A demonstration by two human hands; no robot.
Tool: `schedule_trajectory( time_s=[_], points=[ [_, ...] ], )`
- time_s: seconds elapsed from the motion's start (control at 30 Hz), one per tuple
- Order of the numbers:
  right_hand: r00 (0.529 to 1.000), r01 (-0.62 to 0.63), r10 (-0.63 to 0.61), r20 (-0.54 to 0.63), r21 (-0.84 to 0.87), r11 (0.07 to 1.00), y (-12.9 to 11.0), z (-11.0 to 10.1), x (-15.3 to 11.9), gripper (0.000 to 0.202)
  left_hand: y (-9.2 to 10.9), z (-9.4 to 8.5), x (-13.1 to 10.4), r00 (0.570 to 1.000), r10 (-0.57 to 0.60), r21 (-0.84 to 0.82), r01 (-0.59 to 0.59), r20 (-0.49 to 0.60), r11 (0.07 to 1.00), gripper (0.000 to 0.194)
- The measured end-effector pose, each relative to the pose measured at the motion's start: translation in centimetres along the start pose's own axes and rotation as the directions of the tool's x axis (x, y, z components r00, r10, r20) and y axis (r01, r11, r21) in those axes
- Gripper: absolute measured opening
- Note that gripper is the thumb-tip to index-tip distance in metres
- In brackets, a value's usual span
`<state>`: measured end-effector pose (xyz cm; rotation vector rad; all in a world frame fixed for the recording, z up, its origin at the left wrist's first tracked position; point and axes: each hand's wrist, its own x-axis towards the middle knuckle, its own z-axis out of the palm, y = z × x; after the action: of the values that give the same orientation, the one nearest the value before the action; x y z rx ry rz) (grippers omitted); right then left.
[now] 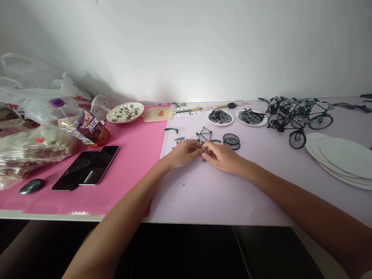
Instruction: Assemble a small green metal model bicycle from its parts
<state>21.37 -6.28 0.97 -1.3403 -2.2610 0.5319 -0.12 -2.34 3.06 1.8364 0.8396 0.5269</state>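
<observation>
- Model bicycle frame [207, 134]: green, lying on the pale lilac tabletop [221, 201], just beyond the meeting fingertips.
- Far left: filled plastic bags [35, 149], with a dark computer mouse [31, 186] in front on the pink mat [130, 155].
- Two dark-screened phones [87, 168] overlap; beyond them a purple-capped bottle [84, 126] leans against the bags.
- Farther back, a white dish [124, 121] of small light and dark pieces stands beside a yellow tray [151, 114].
- Left hand [186, 154]: fingers bent, fingertips touching the other hand's; whether they grasp a small part cannot be told.
- Small dark parts [180, 138] lie just beyond it.
- Right hand [222, 155]: fingers curled inward at the same spot; its grip cannot be told either.
- Two loose wheels [231, 140] overlap just beyond the right hand.
- Behind, two small plates [220, 123] bear dark wheels and other parts.
- Farther right, model bicycles [299, 118] are clustered together.
- Far right: overlapping white plates [345, 157].
</observation>
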Motion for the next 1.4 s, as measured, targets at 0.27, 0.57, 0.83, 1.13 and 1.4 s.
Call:
schedule_trajectory(
  time_s=[0.27,0.57,0.83,1.13,1.4],
  points=[
    [1.0,-0.012,0.012,-0.002,0.039,0.999,-0.9,-0.6,0.0,0.014,0.4,-0.1,-0.1,1.0,0.002,0.066,-0.002,-0.003,0.998,0.028],
    [0.998,0.001,0.003,-0.07,0.061,0.998,-0.4,-0.1,0.1,0.014,0.1,0.0,0.0,1.0,0.007,0.017,-0.007,0.008,1.0,0.028],
    [0.983,0.055,-0.048,-0.177,0.038,0.998,0.4,0.4,0.2,0.015,0.1,0.0,0.0,1.0,-0.002,-0.005,0.003,0.009,1.0,0.025],
    [0.956,0.105,-0.093,-0.279,0.029,0.994,0.4,0.4,0.3,0.012,-0.1,0.2,0.1,1.0,0.016,-0.068,-0.016,-0.006,0.998,0.021],
    [0.89,0.183,-0.181,-0.418,-0.034,0.982,0.4,0.4,0.4,0.009,-0.2,0.2,0.0,1.0,0.013,-0.082,-0.014,-0.007,0.997,0.016]
  ],
)
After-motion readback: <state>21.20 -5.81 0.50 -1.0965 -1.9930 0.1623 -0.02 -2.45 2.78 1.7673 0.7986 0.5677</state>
